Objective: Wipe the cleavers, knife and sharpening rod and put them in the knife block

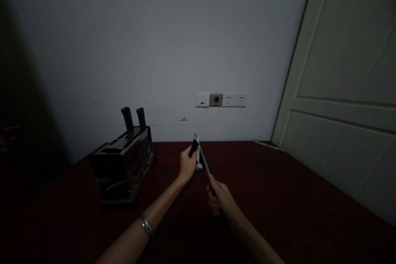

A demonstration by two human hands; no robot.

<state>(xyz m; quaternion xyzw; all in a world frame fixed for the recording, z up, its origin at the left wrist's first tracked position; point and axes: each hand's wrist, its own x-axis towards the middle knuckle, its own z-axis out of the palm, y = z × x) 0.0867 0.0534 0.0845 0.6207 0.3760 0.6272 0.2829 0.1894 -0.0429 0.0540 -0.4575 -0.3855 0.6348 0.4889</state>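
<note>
My left hand (186, 166) is closed on a black and white, cloth-like piece (199, 157). Its dark part sticks up past my thumb and its pale part hangs down beside the rod; the dim light hides what kind of thing it is. In my right hand (220, 198) is the dark handle of a long thin grey rod (205, 163), which looks like a sharpening steel. The rod slants up and away to the left, its tip just beyond my left hand. The pale piece lies against or right behind the rod; which one I cannot tell.
To the left stands a dark, glossy knife block (123, 165) with two black-handled knives (127, 119) in it. Behind the dark red table (247, 173) rises a pale wall with sockets (234, 100). A white panelled door (340, 132) is at the right.
</note>
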